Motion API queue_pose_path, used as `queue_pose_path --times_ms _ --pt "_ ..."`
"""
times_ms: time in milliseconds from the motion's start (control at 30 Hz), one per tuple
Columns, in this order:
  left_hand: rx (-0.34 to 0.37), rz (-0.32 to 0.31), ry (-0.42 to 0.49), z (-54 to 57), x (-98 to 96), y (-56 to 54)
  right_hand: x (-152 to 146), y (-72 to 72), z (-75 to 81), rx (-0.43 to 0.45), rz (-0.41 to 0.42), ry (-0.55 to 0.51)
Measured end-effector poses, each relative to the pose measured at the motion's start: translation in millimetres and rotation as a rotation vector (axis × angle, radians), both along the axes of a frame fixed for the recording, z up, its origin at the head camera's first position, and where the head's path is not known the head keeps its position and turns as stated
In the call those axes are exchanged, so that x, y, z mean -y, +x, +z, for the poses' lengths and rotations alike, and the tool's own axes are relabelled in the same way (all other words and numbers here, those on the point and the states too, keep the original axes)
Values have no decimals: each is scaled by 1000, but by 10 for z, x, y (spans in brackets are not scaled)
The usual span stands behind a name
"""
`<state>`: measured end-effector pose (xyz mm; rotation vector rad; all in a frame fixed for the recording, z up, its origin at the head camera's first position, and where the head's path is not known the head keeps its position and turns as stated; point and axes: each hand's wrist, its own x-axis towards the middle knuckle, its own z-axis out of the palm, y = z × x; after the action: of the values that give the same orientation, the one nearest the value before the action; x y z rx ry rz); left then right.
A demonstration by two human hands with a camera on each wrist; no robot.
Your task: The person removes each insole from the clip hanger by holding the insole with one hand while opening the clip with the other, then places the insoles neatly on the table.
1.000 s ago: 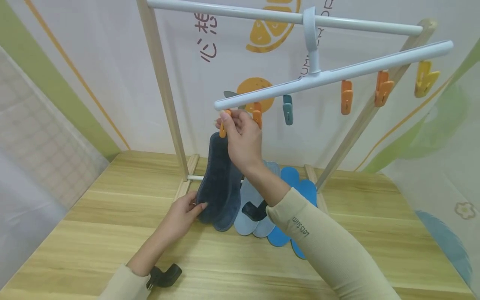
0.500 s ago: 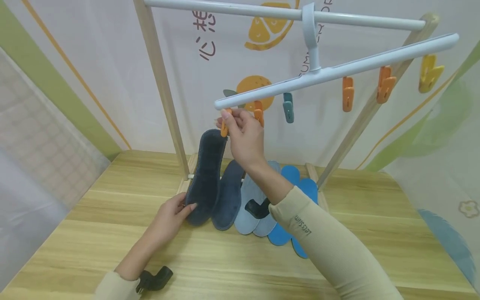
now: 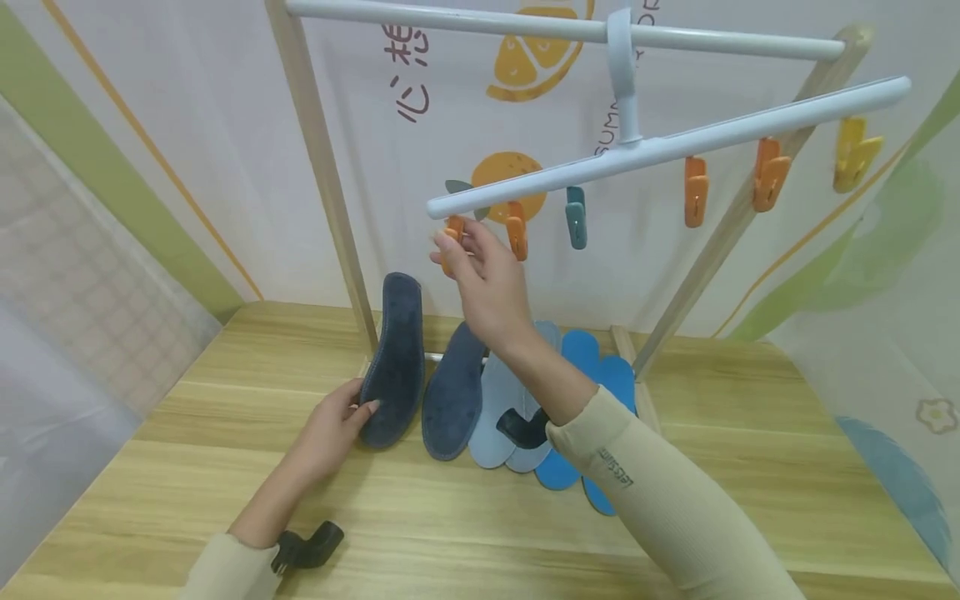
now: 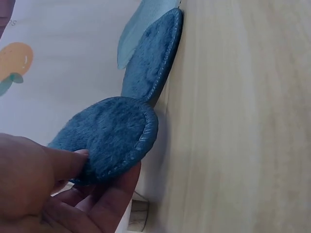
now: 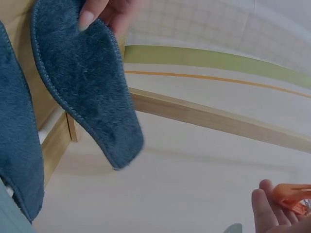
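Observation:
My left hand (image 3: pixel 330 425) pinches the heel end of a dark blue fuzzy insole (image 3: pixel 395 358) between thumb and fingers. In the left wrist view the thumb lies on the plush face of the held insole (image 4: pixel 114 131), with fingers beneath. A matching dark insole (image 3: pixel 453 396) lies just right of it on the table. Up at the left end of the white hanger (image 3: pixel 540 179), my right hand (image 3: pixel 491 279) pinches an orange clothespin (image 3: pixel 453 242). The right wrist view shows that orange clothespin (image 5: pixel 291 194) at the fingertips, apart from the held insole.
Light blue insoles (image 3: pixel 495 417) and bright blue insoles (image 3: pixel 558 467) lie farther right, partly behind my right arm. More clips hang along the hanger, including a teal clothespin (image 3: pixel 576 218) and a yellow clothespin (image 3: pixel 855 157). A wooden rack (image 3: pixel 322 167) with a white rod (image 3: pixel 450 18) carries the hanger.
My left hand has drawn the dark insole leftward, away from its mate, and tilted its top end to the left. The right hand stays at the orange clothespin.

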<state>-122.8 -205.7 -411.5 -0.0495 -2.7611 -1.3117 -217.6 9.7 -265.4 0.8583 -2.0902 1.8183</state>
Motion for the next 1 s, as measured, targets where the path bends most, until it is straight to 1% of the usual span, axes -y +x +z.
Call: queue_pose_path --times_ms 167,333,533,600,767,1000 --pt "35 -34 23 -27 6 -64 -47 -21 -45 -4 13 -87" --pt "62 -82 45 -51 17 -110 -89 -50 -93 -11 24 -134" --pt "86 -115 51 -39 41 -128 -192 9 -127 -2 24 -162" --pt "90 -117 40 -33 41 -137 -247 40 -146 5 17 -163" --pt "93 -94 -13 -25 26 -175 -426 137 -220 19 -3 -148" --pt "115 -67 -63 41 3 -199 -707 265 -376 -20 -52 -53"
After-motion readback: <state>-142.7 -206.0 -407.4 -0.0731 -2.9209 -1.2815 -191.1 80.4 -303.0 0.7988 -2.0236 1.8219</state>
